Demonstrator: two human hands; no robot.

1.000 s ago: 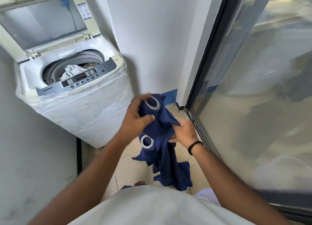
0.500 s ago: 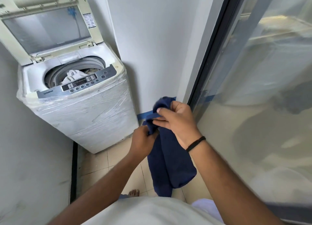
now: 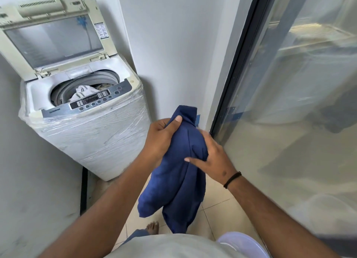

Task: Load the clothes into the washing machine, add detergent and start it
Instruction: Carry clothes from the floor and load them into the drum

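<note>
One washing machine (image 3: 85,126) stands with its one lid (image 3: 56,39) raised. One blue cloth (image 3: 179,170) hangs between two hands, the left hand (image 3: 160,139) and the right hand (image 3: 214,157). One white garment (image 3: 82,91) lies in the drum. One bare foot (image 3: 152,227) shows on the floor.

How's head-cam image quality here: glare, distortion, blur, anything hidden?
Head view: soft daylight, no harsh shadows. The glass door carries hazy reflections. Wide-angle bending shows at the washing machine, which leans; its plastic wrap glints. Left hand and right hand on the blue cloth look sharp. The control panel's labels are too small to read; the drum is mostly hidden.
</note>
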